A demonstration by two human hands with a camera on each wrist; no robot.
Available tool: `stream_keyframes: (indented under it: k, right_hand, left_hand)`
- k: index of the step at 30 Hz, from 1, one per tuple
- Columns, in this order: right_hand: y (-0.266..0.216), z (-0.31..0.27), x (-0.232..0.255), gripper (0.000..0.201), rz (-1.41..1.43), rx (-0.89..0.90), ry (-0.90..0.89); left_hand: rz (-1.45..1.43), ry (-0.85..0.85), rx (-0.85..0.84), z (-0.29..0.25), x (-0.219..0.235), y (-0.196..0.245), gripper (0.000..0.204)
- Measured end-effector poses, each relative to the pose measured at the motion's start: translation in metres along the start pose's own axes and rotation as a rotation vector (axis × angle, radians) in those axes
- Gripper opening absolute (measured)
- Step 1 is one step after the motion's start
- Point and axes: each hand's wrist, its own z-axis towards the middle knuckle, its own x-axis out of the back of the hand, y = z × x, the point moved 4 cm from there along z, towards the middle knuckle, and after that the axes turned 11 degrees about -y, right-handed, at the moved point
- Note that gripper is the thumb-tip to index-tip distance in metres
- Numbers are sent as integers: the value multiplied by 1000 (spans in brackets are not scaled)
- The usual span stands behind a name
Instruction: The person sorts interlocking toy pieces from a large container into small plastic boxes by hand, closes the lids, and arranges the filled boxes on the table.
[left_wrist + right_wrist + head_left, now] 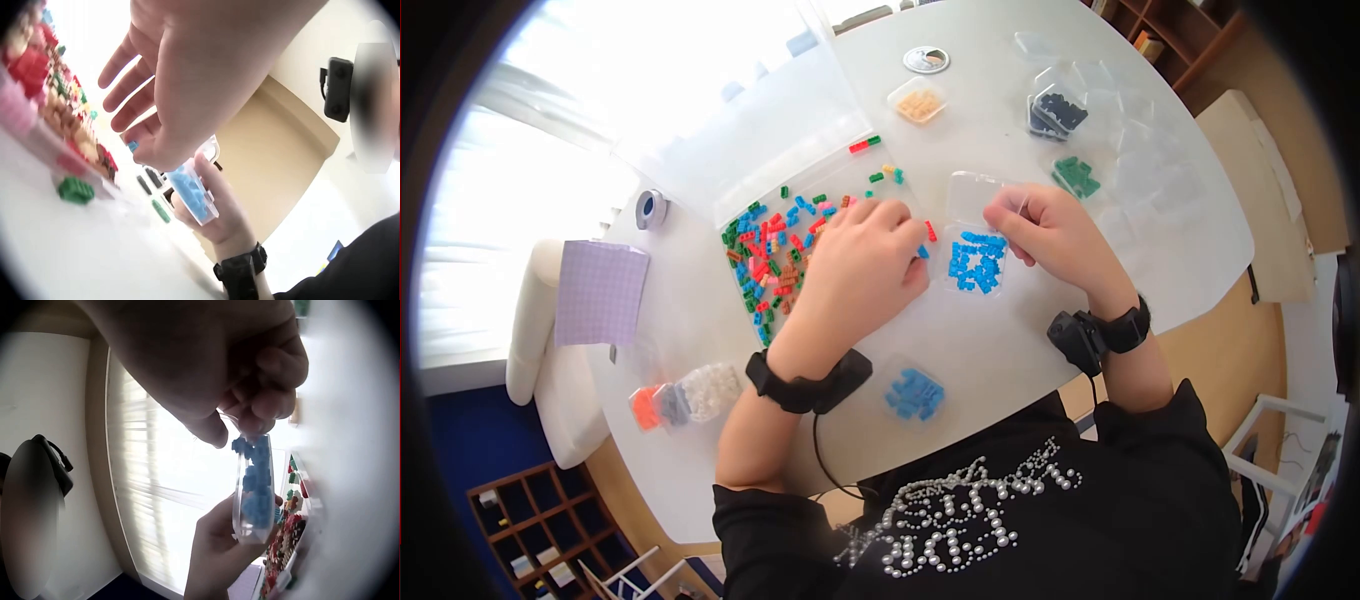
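Note:
My left hand (860,255) is over the right side of a wide clear tray (745,325) of mixed toy bricks. Between its thumb and index finger it pinches a small blue toy brick (133,145), while the other fingers (128,100) spread loosely. My right hand (1055,235) grips the edge of a small clear plastic box (270,534), thumb on one side and fingers on the other. Blue bricks (977,265) lie in that box, and its clear lid (975,190) stands folded back. The left hand is just left of the box.
A box of lighter blue bricks (915,393) sits near the front edge. Boxes of orange (646,408) and white pieces (708,390) are at left. Beige (920,104), black (1060,112) and green pieces (1076,177) are farther back. A loose green brick (76,190) lies beside the tray.

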Motion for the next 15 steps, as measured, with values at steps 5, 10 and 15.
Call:
stream_keyframes:
  k: [5, 10, 15]
  right_hand:
    - [-3, 1, -8, 26, -7, 6, -64]
    - [-6, 0, -14, 26, -21, -5, -120]
    - [-6, -1, -13, 22, -7, -13, -65]
  left_hand:
    - [-128, 61, 73, -9, 29, 7, 20]
    - [-50, 0, -17, -10, 22, 17, 19]
    - [32, -145, 52, -29, 33, 24, 13]
